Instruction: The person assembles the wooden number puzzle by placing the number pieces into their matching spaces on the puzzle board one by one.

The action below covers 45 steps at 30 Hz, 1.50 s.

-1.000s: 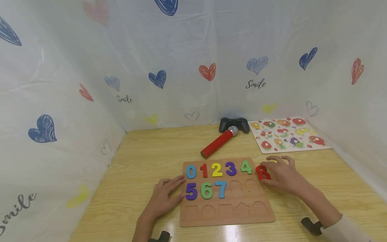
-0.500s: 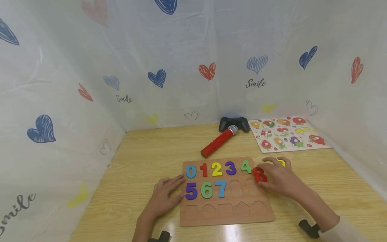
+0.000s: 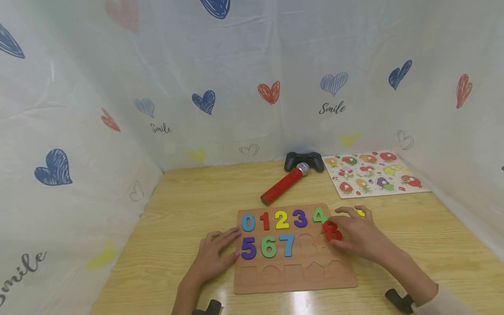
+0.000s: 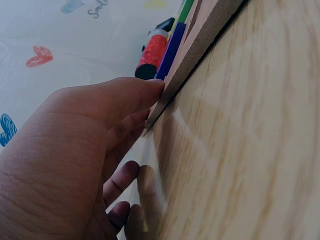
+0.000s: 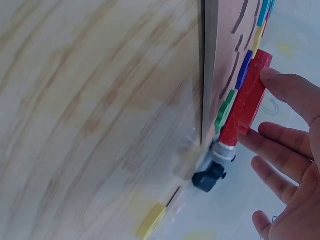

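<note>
A wooden number board [image 3: 295, 284] lies on the table, with coloured digits 0 to 7 sitting in its upper two rows. My left hand [image 3: 215, 253] touches the board's left edge with thumb and fingertips, beside the purple 5 [image 3: 248, 248]. Over the right edge, my right hand [image 3: 362, 232] pinches a red number 8 [image 3: 332, 230] between thumb and fingers. The 8 is raised above the board, near the green 4 [image 3: 319, 215], as the right wrist view also shows. Empty recesses show right of the blue 7 [image 3: 287, 245] and along the bottom row.
A red microphone [image 3: 283, 186] lies behind the board, its head against a black game controller [image 3: 304, 161]. At the back right is a fruit puzzle board [image 3: 376, 192]. A yellow piece [image 5: 151, 221] lies on the table beyond my right hand. Curtain-like sheeting surrounds the table.
My right hand has moved left with the red 8, from beside the board to over its right edge. The left hand stays put.
</note>
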{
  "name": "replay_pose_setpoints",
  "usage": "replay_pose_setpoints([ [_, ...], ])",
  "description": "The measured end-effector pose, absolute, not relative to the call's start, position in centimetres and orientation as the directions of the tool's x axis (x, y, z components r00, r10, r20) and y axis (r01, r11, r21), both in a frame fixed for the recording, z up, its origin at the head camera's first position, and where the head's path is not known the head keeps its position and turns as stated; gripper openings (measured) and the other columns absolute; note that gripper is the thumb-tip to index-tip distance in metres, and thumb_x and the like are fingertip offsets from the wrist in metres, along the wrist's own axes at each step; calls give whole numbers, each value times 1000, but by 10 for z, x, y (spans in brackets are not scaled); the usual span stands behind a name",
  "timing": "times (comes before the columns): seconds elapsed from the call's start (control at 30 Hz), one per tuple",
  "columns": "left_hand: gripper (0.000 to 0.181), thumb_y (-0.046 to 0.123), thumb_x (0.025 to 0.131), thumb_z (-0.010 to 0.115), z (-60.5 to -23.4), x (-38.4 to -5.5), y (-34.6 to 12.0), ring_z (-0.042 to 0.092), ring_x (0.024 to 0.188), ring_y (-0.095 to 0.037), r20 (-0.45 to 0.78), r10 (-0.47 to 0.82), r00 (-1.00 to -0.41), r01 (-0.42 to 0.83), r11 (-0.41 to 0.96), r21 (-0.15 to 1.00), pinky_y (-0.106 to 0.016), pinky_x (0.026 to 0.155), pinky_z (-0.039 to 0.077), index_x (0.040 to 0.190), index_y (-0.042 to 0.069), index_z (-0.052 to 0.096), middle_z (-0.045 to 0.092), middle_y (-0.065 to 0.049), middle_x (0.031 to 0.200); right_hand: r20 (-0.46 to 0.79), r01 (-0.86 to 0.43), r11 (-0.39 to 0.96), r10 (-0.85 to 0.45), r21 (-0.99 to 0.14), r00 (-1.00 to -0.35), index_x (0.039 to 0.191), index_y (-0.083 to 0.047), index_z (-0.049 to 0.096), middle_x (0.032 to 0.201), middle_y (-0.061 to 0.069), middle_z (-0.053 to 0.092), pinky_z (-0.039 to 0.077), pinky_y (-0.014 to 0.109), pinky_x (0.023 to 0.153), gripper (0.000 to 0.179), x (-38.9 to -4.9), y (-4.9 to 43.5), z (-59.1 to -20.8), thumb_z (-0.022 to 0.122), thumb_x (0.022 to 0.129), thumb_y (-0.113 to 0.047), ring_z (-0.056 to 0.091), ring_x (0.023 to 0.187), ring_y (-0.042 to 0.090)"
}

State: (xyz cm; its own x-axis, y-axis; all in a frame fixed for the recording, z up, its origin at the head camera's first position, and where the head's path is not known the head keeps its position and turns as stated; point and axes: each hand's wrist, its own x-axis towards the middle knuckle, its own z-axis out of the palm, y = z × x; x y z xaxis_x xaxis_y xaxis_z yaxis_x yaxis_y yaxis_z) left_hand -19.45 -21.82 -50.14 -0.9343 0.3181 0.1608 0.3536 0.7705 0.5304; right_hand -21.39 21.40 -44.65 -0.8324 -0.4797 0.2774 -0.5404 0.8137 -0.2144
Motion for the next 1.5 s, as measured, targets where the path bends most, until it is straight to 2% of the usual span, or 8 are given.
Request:
replay_pose_setpoints([
  [0.97,55,47,91,67,-503,-196,-218,39,121,-17,189,323,-927,374,770,517,-46,94,30,142,32,58,45,20,151,262,-597,796,-558,-100,-787,115,-14,72,111,-3,70,21,64,102,47,-203,176,-452,83,78,-42,51,121,27],
  [1.23,54,46,90,68,-503,-195,-218,41,120,-19,219,325,-920,392,762,515,-46,92,31,142,31,59,48,17,150,262,-604,789,-563,-109,-783,110,-17,72,105,-7,70,21,63,102,44,-202,165,-454,84,76,-42,51,121,25],
  [1.5,56,48,90,68,-503,-196,-219,39,123,-19,177,316,-932,361,766,532,-47,95,29,143,33,57,44,21,151,296,-631,771,-584,-89,-756,108,-17,72,104,-5,72,22,63,103,46,-204,158,-457,85,74,-44,53,120,26],
])
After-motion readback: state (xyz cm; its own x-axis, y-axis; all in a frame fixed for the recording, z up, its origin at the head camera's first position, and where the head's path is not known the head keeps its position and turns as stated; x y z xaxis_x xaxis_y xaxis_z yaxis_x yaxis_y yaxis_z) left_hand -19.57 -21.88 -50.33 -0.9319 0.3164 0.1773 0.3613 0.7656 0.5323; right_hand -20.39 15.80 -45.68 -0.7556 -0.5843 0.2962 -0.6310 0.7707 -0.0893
